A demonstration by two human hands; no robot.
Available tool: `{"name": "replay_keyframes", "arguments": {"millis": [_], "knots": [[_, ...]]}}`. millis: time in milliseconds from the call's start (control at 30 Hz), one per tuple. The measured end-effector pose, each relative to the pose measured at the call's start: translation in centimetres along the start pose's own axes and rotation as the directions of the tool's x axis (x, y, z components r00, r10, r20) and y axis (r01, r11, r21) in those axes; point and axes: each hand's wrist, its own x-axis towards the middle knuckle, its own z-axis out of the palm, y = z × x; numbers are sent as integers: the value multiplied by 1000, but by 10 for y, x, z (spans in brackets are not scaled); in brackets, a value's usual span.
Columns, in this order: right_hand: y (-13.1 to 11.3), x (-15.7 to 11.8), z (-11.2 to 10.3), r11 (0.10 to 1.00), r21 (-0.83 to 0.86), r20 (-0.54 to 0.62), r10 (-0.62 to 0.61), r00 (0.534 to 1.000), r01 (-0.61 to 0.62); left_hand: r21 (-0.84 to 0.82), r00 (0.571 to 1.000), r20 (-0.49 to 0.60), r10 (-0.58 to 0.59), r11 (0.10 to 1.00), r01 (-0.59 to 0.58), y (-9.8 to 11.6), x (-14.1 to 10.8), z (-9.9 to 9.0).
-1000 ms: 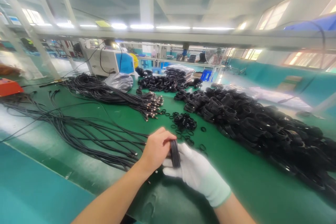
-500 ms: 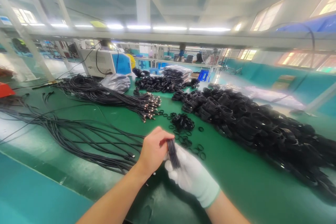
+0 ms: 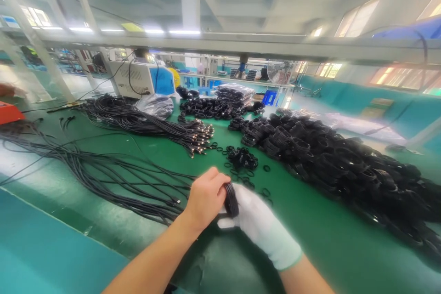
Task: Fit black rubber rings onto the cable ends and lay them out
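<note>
Between my two hands is a small coil of black cable (image 3: 231,200), wound in several tight loops. My left hand (image 3: 206,195), bare, grips its near-left side with thumb and fingers bent. On the coil's right side, my right hand (image 3: 257,220) in a white glove holds it, with one fingertip sticking out below; some of its fingers are hidden behind the coil. Just beyond the hands lie a small heap of black rings (image 3: 243,159) and several loose ones. To the left, long loose black cables (image 3: 113,179) stretch across the green table top (image 3: 144,147).
A large heap of coiled cables (image 3: 320,161) covers the right side. At back left lie a bundle of straight cables (image 3: 155,131) with metal ends and a clear plastic bag (image 3: 155,106). Behind them stands a white and blue machine (image 3: 141,78). An overhead beam (image 3: 220,43) crosses above.
The coil has turned between my hands, and its loops now look rounder. My right hand has shifted slightly to the right with its fingers wrapped differently. The camera view has moved a little.
</note>
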Motion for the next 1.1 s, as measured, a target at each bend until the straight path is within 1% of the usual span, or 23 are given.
{"name": "replay_keyframes", "arguments": {"millis": [67,133,167,233,267,300,333,367,433,500,567,600,633,700,733,767,800,833,900,933,1000,1033,1100], "knots": [[-3,-2,0,1000,20,25,-7,1000,6,-56,996,58,-67,996,70,-2,4,-7],[-4,-3,0,986,156,83,40,996,-53,-216,980,165,-106,966,141,-7,8,-16],[-4,-3,1,966,234,119,79,990,-105,-318,965,241,-103,931,178,-9,10,-21],[-4,-3,3,922,328,183,151,971,-205,-500,916,396,-58,824,268,-15,13,-28],[-3,-3,3,913,331,200,180,963,-240,-560,889,456,-35,765,317,-18,13,-30],[-3,-2,4,920,304,193,196,961,-248,-595,867,498,-26,717,363,-20,13,-31],[-3,-2,4,943,245,159,191,969,-226,-604,854,519,-39,690,398,-21,13,-30],[-3,-2,4,972,154,105,163,981,-178,-591,851,520,-71,689,419,-21,13,-29],[-3,-2,4,995,-73,-12,71,997,-72,-532,857,496,-143,730,429,-21,12,-24],[-5,-2,3,969,-245,-81,3,997,-23,-497,870,454,-192,756,426,-20,11,-19],[-7,-3,2,925,-381,-126,-50,991,-2,-516,883,405,-238,738,435,-20,10,-18],[-9,-4,2,880,-475,-162,-106,981,17,-526,886,381,-265,726,443,-21,10,-18],[-11,-5,2,811,-585,-202,-181,962,30,-528,887,359,-290,721,449,-22,10,-18],[-14,-7,3,624,-781,-258,-351,900,19,-514,888,333,-316,729,452,-24,10,-20],[-14,-9,3,539,-842,-265,-425,866,7,-502,890,327,-318,740,448,-25,9,-21],[-15,-10,3,478,-878,-258,-482,838,5,-489,892,323,-318,751,444,-26,9,-21],[-15,-11,3,441,-897,-242,-527,815,18,-474,892,322,-318,762,442,-26,9,-21],[-16,-12,3,421,-906,-227,-560,797,38,-456,891,323,-319,773,442,-27,8,-20],[-21,-14,2,417,-908,-230,-587,776,46,-415,887,331,-322,794,444,-28,8,-18],[-25,-15,1,421,-907,-252,-579,775,19,-394,886,334,-321,806,441,-28,8,-17],[-37,-18,-7,423,-901,-329,-526,784,-95,-357,887,342,-311,830,429,-28,9,-15],[-44,-21,-14,409,-898,-368,-495,787,-162,-342,888,345,-306,839,422,-27,9,-15],[-58,-28,-35,363,-892,-421,-455,785,-268,-320,887,352,-300,852,415,-26,9,-14]]}}
